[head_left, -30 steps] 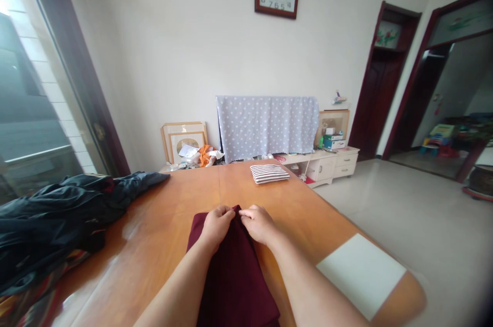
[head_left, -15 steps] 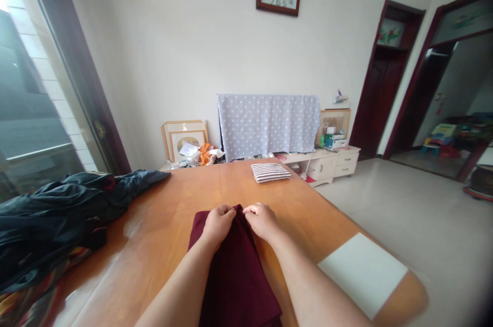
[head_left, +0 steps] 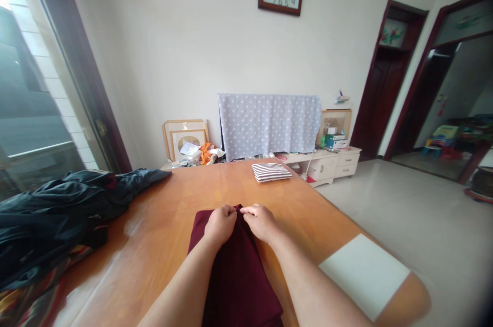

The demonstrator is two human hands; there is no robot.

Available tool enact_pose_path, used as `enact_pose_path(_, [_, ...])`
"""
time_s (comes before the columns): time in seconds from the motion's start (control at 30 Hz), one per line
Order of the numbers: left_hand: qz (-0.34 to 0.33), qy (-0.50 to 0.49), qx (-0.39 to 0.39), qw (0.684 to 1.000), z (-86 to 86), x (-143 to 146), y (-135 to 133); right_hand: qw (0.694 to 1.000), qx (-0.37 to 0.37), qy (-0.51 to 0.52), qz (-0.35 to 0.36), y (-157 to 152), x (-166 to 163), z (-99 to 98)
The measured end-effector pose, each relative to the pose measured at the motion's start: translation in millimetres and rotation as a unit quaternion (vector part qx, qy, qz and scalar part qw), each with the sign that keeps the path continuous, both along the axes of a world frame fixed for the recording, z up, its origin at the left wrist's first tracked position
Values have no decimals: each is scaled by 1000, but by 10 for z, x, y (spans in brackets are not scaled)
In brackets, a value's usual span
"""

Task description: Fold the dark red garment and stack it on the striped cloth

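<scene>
I've got both hands at the far end of the maroon cloth (head_left: 239, 275), which lies lengthwise in the lower centre of the frame on the wooden table (head_left: 173, 204), between my forearms. My left hand (head_left: 220, 224) and right hand (head_left: 261, 222) sit almost knuckle to knuckle, each with its fingers pinched closed on the cloth's far edge — the fabric rises to a small peak between them. I judge this the gripping stage: edge gathered, nothing lifted. Any move from here calls for both pinches to hold evenly — the striped folded cloth (head_left: 270, 172) above centre, the dark jacket (head_left: 57, 209) at left and the white sheet (head_left: 364, 274) at lower right all lie well apart.
</scene>
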State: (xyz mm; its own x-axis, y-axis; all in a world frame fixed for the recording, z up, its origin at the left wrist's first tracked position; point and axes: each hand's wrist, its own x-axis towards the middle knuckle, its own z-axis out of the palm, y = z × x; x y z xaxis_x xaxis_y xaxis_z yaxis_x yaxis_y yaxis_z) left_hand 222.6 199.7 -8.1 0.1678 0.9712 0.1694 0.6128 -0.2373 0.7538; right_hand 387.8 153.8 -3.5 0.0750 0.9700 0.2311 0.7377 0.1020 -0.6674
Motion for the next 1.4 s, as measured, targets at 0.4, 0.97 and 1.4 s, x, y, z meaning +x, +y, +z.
enact_pose_path(0.4, [-12, -6, 8, 1000, -63, -20, 30, 999, 35, -6, -26, -23, -56, -24])
enact_pose_path(0.97, [9, -63, -23, 998, 55, 2, -89, 988, 41, -107, -105, -13, -161, -31])
enact_pose_path(1.4, [0, -114, -24, 993, 67, 22, -132, 982, 20, -182, -54, -57, -166, -49])
